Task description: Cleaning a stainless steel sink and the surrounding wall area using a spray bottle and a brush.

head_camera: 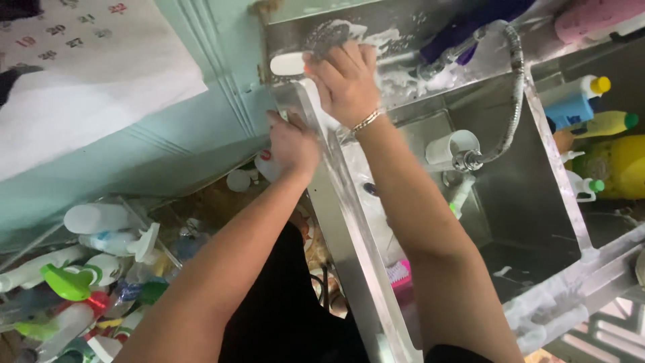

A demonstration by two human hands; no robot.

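Observation:
A stainless steel sink [537, 195] fills the right half of the view, its rim smeared with white soap foam. My right hand [346, 81] presses a sponge or cloth, mostly hidden under the fingers, against the soapy back corner of the rim. A thin bracelet circles that wrist. My left hand [292, 144] grips the front edge of the sink rim [349, 228] near the corner. A white, flat plastic piece [289, 64] lies beside my right hand.
A flexible metal faucet hose [514, 101] hangs over the basin with a white cup [453, 144] beneath it. Yellow and blue detergent bottles [605, 124] stand at the right. Several spray bottles [87, 269] clutter the lower left. A pale green wall [168, 148] runs at the left.

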